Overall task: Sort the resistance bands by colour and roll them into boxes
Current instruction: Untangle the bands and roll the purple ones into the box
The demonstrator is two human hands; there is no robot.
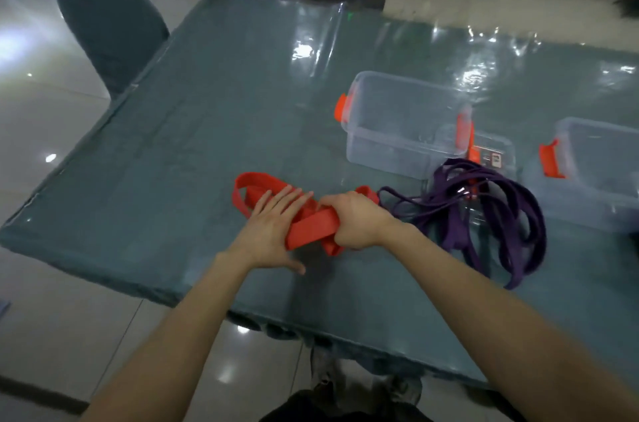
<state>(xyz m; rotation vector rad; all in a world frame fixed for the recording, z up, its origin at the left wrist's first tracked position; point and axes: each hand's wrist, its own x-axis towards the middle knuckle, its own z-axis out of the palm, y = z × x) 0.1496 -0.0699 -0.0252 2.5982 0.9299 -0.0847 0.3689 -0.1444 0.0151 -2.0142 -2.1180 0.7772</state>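
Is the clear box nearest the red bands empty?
Empty: the clear box shows only table through its walls; the red bands lie outside.

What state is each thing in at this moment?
red band: bunched, not yet rolled.
purple bands: loose tangled heap.
left box: open, empty.
right box: open, partly out of frame.
left grip: flat, pressing the red band.
right grip: curled round the red band.

One wide-angle camera, worn on the head, looked forward and steeply down from over the near edge of the table (207, 117). It sat close: both forearms stretched from the bottom of the frame to the left hand (273, 231) and right hand (356, 221) on the red band (311, 233) at centre, with a chair (110, 27) at upper left.
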